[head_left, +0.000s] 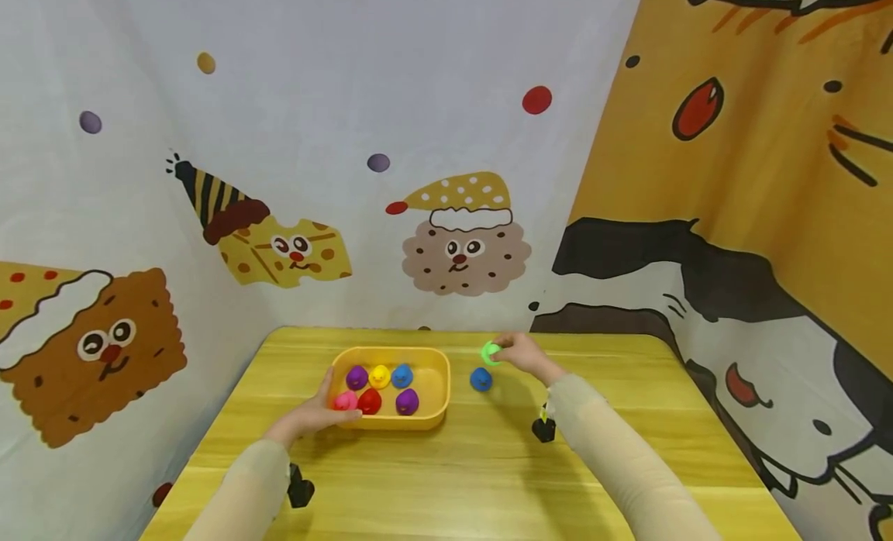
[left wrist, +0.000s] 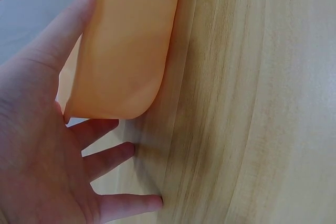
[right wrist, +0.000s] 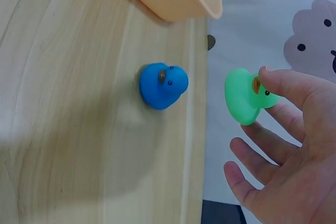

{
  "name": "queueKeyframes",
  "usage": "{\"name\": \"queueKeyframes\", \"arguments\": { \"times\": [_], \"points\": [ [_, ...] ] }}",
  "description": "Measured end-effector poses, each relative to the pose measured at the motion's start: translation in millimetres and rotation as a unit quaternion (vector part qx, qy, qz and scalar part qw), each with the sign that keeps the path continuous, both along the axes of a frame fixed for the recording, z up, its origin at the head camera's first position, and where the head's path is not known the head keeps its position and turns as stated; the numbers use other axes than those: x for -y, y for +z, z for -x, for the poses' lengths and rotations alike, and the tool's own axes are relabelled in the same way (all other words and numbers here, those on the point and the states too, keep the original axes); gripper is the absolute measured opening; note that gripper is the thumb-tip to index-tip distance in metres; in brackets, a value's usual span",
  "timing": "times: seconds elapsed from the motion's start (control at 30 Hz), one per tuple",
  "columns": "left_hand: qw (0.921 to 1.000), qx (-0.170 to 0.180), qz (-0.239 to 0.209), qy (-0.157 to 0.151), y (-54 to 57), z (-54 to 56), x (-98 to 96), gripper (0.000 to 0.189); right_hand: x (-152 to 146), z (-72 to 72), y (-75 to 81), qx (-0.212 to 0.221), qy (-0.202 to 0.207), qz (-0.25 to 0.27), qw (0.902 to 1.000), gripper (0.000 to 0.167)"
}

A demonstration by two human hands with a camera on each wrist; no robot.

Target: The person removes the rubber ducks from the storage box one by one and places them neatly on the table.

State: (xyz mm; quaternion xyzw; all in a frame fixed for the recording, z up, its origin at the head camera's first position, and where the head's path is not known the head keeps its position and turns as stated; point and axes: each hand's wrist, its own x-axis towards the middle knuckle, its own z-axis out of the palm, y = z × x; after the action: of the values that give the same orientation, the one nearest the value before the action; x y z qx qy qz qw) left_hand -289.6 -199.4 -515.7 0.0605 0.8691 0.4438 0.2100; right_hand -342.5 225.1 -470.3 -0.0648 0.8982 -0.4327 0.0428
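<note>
My right hand (head_left: 525, 353) pinches a green rubber duck (right wrist: 243, 97) between thumb and forefinger, the other fingers spread below it. In the head view the duck is above the far right part of the table. A blue rubber duck (right wrist: 161, 85) sits on the table close by, to the right of a yellow-orange plastic basket (head_left: 447, 382). My left hand (head_left: 317, 411) rests against the basket's left near corner, thumb along the near rim and the other fingers extended and spread around its end. Inside the basket are several ducks: purple, yellow, blue, pink and a red one (head_left: 370, 401).
The wooden table (head_left: 446, 487) runs back to a white cloth wall (head_left: 335, 76) printed with cartoon figures. A black device (head_left: 300, 487) is worn at the left wrist and another (head_left: 543, 427) at the right.
</note>
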Motion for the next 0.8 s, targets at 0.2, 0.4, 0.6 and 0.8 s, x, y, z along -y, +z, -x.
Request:
{"name": "queueKeyframes", "arguments": {
  "times": [0.2,0.4,0.6,0.8],
  "points": [
    [1.0000,-0.005,-0.001,-0.003,-1.0,0.7,3.0,0.122,-6.0,-2.2,-1.9,0.003,-0.006,-0.010,0.9999,0.033],
    [0.9996,-0.014,-0.013,-0.019,-3.4,1.4,5.6,0.124,-10.3,-2.7,-7.1,0.014,-0.012,-0.008,0.9998,0.034],
    [0.9997,-0.003,-0.021,-0.010,-12.0,6.9,7.1,0.125,-17.7,-5.5,-10.7,0.018,-0.012,-0.008,0.9997,0.035],
    [0.9998,-0.006,-0.013,-0.014,-6.7,5.1,3.4,0.123,-25.2,-8.5,-11.3,0.018,-0.017,-0.004,0.9997,0.038]
  ]
}}
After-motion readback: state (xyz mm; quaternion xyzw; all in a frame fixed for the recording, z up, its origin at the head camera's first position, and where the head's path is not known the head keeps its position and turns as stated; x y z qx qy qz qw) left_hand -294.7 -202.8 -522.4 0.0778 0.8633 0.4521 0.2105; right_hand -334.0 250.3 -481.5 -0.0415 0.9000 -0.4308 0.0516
